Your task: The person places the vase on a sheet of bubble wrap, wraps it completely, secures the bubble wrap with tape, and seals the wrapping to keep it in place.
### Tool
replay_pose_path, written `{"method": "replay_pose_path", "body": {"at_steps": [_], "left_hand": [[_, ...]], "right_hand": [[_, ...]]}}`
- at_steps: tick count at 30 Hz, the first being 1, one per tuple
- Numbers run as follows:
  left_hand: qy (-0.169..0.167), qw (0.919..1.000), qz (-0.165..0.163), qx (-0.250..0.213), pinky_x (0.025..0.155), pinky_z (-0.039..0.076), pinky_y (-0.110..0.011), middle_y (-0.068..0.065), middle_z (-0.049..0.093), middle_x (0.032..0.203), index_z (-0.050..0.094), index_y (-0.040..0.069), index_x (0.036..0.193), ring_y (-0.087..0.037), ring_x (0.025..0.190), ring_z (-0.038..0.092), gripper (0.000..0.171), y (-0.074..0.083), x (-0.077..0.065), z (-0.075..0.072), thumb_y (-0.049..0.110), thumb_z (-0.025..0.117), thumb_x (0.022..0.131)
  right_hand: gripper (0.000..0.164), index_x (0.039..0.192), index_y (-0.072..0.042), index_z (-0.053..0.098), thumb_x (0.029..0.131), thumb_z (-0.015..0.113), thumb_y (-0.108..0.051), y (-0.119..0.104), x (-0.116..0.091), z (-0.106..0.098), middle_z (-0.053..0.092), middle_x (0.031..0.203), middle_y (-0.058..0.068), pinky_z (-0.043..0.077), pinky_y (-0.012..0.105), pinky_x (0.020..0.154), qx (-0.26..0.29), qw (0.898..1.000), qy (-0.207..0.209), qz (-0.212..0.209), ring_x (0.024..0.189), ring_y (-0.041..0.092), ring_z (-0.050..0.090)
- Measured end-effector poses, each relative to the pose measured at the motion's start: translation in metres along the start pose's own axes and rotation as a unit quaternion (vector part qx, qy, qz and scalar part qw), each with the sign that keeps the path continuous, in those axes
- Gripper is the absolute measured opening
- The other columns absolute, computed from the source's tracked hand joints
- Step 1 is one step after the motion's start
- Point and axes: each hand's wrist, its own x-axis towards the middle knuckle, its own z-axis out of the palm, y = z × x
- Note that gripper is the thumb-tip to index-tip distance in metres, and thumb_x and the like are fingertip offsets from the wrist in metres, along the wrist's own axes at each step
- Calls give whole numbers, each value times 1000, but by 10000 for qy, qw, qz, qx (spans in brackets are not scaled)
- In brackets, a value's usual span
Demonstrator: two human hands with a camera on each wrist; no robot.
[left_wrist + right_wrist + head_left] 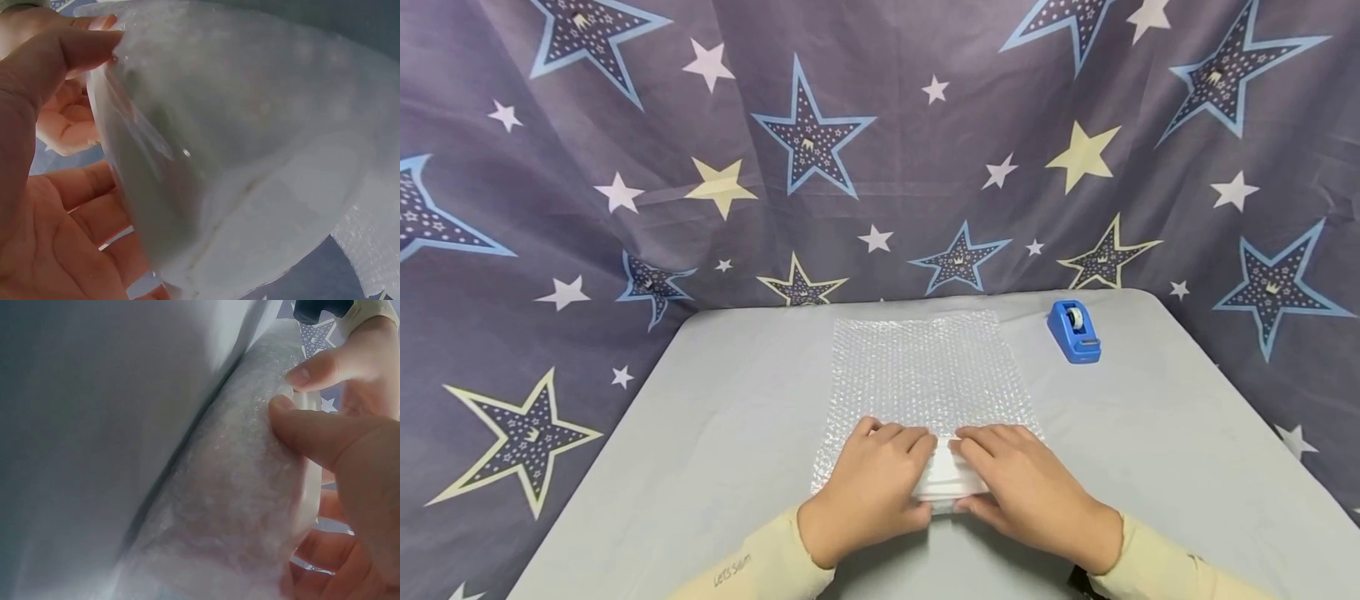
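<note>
Closest to the head camera are two pale yellow sleeves (775, 554), coming in from the bottom corners, with small dark lettering (732, 571) on the left one. Between them I have both hands on a white object (951, 471), which sits at the near end of a sheet of bubble wrap (925, 367), around the middle of the table's near half. The left hand (872, 483) grips its left side and the right hand (1030, 487) grips its right side, fingers bent over the top and thumbs on the side toward the person. The fingertips of the two hands come near each other, and I see a strip of white in the gap.

My right wrist view shows the right thumb pressing bubble wrap that covers that near side; in the left wrist view the surface is blurred, so I cannot tell what the white object is.

The rest of the sheet lies flat, stretching away toward the far edge of the grey table (715, 392). Off to its right, well apart from the hands, I see a blue tape dispenser (1063, 333) with a roll in it. A dark purple curtain (902, 167) printed with stars hangs behind.
</note>
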Motion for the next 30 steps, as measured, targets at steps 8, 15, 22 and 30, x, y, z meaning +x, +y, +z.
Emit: {"method": "replay_pose_path", "body": {"at_steps": [8, 15, 22, 30], "left_hand": [[5, 9998, -52, 204, 84, 47, -40, 3, 73, 119, 70, 15, 120, -19, 101, 70, 62, 3, -3, -5, 47, 78, 69], [95, 9996, -80, 267, 87, 47, -41, 1, 72, 124, 69, 16, 120, -20, 107, 69, 57, 9, -6, -13, 45, 80, 72], [275, 9991, 26, 314, 87, 47, -41, -1, 72, 119, 67, 17, 112, -22, 108, 67, 52, 17, -12, -13, 41, 85, 70], [863, 9940, 222, 635, 81, 47, -40, -5, 67, 111, 66, 15, 103, -25, 102, 64, 33, 23, -15, -8, 26, 75, 73]], "right_hand": [[67, 130, -13, 67, 77, 87, -49, 2, 2, -1, 70, 128, 5, 52, 45, 98, 64, 10000, -43, -2, 113, 24, 68], [66, 132, -13, 66, 80, 85, -48, 4, 4, -3, 69, 131, 6, 53, 47, 98, 193, 9995, -254, 40, 116, 23, 68], [64, 132, -12, 66, 81, 85, -46, 6, 6, -5, 70, 132, 8, 54, 48, 97, 382, 9986, -342, 93, 115, 25, 69], [63, 132, -14, 65, 81, 85, -46, 9, 8, -4, 71, 130, 6, 54, 47, 94, 382, 9986, -364, 87, 113, 23, 69]]}}
